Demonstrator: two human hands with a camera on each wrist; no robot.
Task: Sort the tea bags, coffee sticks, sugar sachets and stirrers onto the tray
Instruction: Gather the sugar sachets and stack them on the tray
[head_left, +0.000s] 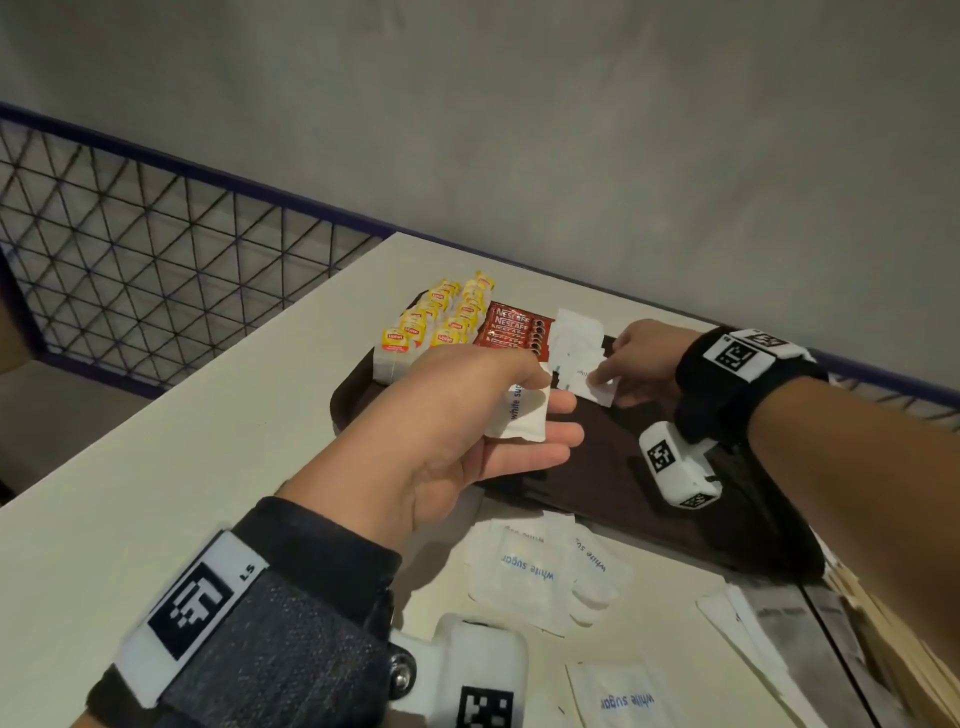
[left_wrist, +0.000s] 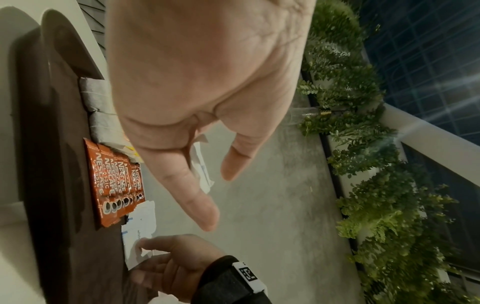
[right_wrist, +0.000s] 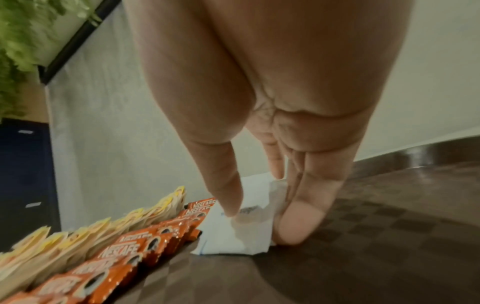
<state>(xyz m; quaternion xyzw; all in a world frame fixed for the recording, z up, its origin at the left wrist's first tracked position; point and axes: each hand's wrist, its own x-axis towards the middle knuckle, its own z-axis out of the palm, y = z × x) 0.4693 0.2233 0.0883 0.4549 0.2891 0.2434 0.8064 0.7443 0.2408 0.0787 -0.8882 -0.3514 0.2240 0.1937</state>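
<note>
Over tray, left hand holds sugar sachet, right hand pinches another.

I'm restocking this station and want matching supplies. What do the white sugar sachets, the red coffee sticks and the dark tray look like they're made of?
White sugar sachets: matte paper, apparently; they crease softly and show no shine.
Red coffee sticks: glossy foil or plastic film, with bright glints and serrated ends.
Dark brown tray: probably moulded plastic, with a faint checkered texture and a smooth raised rim; it is hard to tell for sure.
</note>
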